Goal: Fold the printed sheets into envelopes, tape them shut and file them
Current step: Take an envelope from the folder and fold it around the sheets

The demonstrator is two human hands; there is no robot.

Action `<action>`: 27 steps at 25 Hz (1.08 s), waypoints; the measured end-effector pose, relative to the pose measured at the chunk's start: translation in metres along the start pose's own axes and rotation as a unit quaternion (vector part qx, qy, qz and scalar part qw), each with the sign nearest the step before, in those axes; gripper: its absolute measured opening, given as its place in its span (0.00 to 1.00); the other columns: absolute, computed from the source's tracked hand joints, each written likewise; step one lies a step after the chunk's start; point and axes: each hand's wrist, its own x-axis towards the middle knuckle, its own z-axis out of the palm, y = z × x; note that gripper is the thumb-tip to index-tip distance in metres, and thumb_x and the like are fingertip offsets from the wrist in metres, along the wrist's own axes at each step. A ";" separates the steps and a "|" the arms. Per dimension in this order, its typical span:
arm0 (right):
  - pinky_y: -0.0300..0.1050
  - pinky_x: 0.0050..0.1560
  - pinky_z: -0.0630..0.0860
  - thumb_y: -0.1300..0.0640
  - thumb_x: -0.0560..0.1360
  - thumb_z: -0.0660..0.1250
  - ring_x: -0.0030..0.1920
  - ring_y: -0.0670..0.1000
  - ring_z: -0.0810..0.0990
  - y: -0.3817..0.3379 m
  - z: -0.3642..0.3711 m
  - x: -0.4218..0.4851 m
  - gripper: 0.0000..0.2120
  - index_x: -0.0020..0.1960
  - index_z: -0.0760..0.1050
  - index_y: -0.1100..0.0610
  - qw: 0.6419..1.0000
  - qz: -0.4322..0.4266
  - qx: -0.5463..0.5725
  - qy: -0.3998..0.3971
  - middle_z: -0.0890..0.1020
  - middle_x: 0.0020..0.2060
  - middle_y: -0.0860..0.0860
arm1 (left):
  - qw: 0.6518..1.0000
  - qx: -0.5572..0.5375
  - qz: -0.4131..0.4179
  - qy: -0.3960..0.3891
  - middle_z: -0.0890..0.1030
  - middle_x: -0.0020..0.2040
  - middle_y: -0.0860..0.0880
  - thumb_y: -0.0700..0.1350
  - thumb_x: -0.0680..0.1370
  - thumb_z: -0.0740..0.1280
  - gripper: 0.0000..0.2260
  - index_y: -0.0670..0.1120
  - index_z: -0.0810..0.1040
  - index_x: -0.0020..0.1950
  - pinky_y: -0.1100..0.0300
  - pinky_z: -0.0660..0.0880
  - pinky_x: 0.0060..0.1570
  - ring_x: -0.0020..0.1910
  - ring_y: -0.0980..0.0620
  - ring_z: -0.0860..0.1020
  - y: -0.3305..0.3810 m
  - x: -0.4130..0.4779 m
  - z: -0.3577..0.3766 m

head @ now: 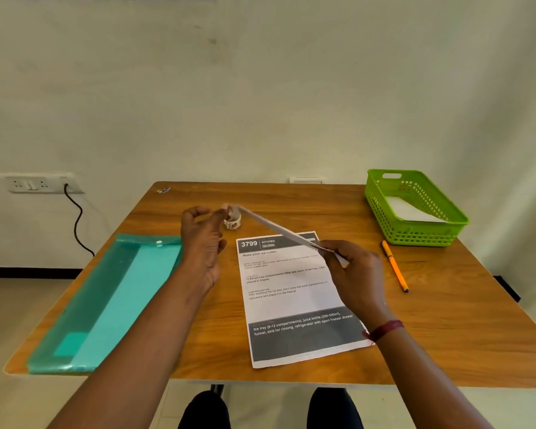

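The left hand pinches the far end of the folded sheet, held edge-on above the tape roll and the printed sheet. The right hand pinches the near end. Align the edges and hold the flap closed before taping.

One head-worn wide-angle camera, above the near edge of a brown wood-grain tabletop, faces forward and down toward a pale off-white wall. Close range: left hand and right hand, holding a folded white paper sheet, sit mid-frame; whole tabletop fits.
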 end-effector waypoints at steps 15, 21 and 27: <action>0.57 0.55 0.81 0.68 0.68 0.76 0.58 0.57 0.81 0.045 0.032 -0.049 0.14 0.53 0.84 0.57 0.978 -0.068 -0.155 -0.125 0.84 0.55 0.56 | 0.931 0.364 -0.007 -0.024 0.82 0.43 0.49 0.39 0.73 0.74 0.06 0.47 0.80 0.47 0.59 0.76 0.39 0.43 0.49 0.80 -0.079 0.008 -0.040; 0.48 0.69 0.65 0.51 0.70 0.70 0.71 0.55 0.70 0.048 0.030 -0.046 0.24 0.65 0.78 0.53 0.949 -0.034 -0.197 -0.243 0.77 0.66 0.53 | 0.715 0.636 0.262 -0.124 0.77 0.57 0.52 0.50 0.78 0.66 0.11 0.50 0.80 0.59 0.57 0.69 0.52 0.59 0.52 0.71 -0.112 -0.010 -0.036; 0.45 0.75 0.47 0.36 0.74 0.48 0.78 0.50 0.52 0.052 0.039 -0.044 0.34 0.77 0.60 0.49 0.913 0.012 -0.224 -0.340 0.57 0.78 0.50 | 0.596 0.746 0.254 -0.152 0.66 0.75 0.48 0.61 0.81 0.53 0.24 0.54 0.67 0.74 0.41 0.59 0.71 0.74 0.47 0.61 -0.126 -0.021 -0.030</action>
